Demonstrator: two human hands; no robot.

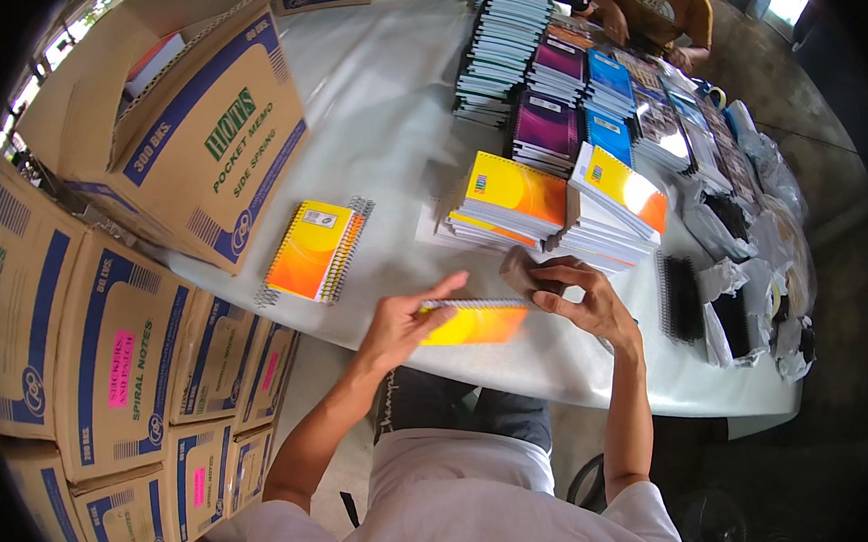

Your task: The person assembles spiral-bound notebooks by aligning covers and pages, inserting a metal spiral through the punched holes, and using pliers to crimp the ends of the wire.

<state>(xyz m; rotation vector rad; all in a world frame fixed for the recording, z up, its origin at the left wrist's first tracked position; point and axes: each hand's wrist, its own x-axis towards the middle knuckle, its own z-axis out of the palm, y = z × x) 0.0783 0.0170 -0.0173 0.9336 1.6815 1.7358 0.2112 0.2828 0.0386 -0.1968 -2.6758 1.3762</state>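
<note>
My left hand (405,324) is closed on a small spiral notebook (477,323) with a yellow and orange cover, held over the table's near edge with its coil along the top. Fingers bent, my right hand (587,301) grips a brownish-grey object (522,272), too blurred to name, just above the notebook's right end. To the left lies a small pile of spiral notebooks (310,251) in the same yellow and orange. Ahead of my hands stand a stack of yellow notebooks (514,189) and, right of it, a tilted stack (620,192) with white page edges.
Cardboard boxes (126,354) are piled to my left, and an opened carton (210,146) stands on the white-covered table (364,106). Purple notebooks (545,125) and blue notebooks (608,133) are stacked farther back. Black coils (679,299) lie right. Another person (658,4) sits across.
</note>
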